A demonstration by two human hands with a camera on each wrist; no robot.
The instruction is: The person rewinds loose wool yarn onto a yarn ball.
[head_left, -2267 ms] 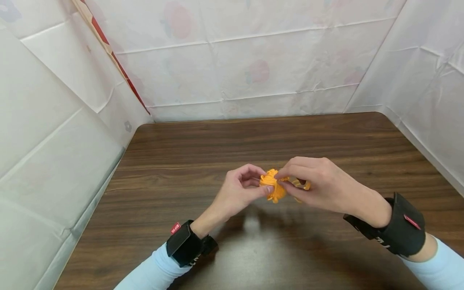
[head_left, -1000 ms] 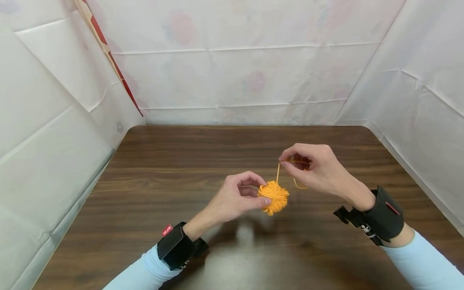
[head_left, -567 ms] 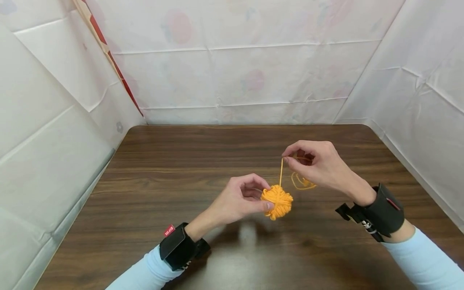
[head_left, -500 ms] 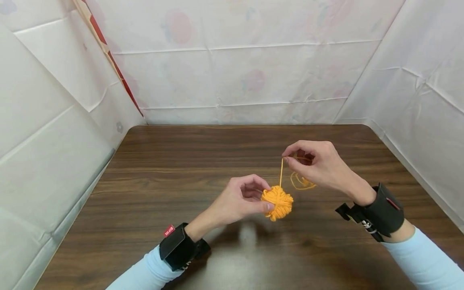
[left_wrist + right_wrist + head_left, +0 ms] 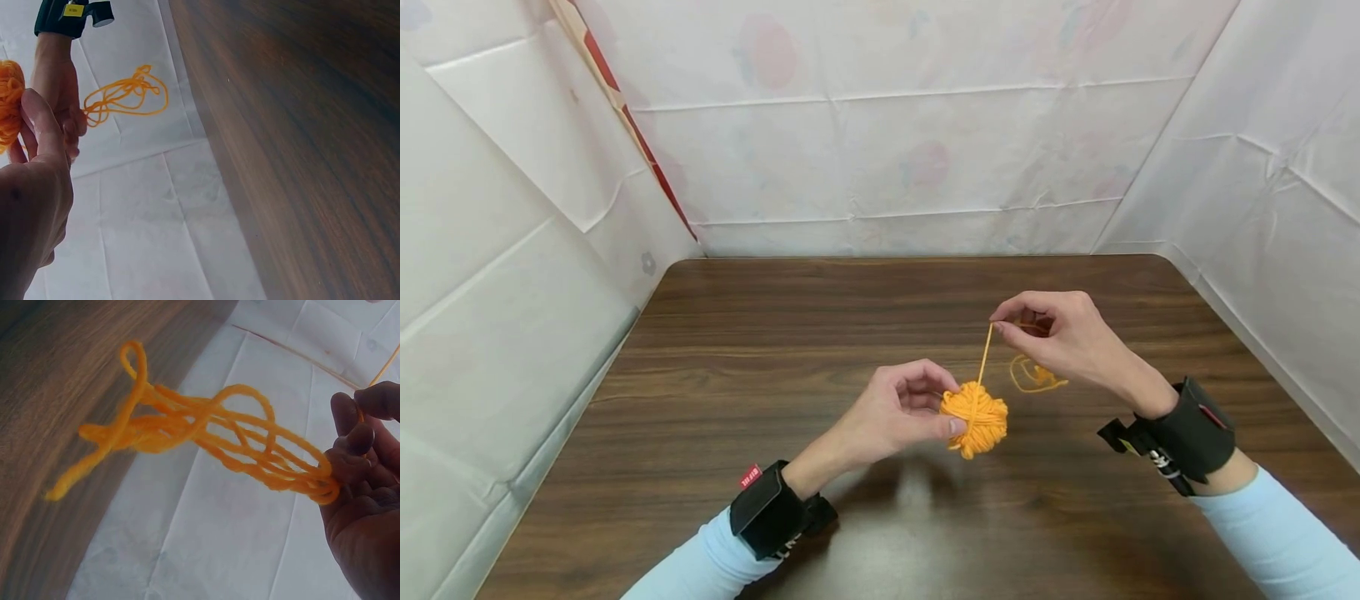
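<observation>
My left hand (image 5: 901,410) pinches the yarn ball (image 5: 975,416) above the table (image 5: 775,350). Just beyond the ball, my right hand (image 5: 1060,337) pinches its strand (image 5: 984,354), loose loops (image 5: 1036,375) dangling.

Orange yarn loops (image 5: 206,440) from fingers (image 5: 361,439)

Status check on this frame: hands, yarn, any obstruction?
Left hand grips orange yarn ball. Right hand pinches taut strand, loose loops hanging from its fingers. Nothing in the way on table.
</observation>
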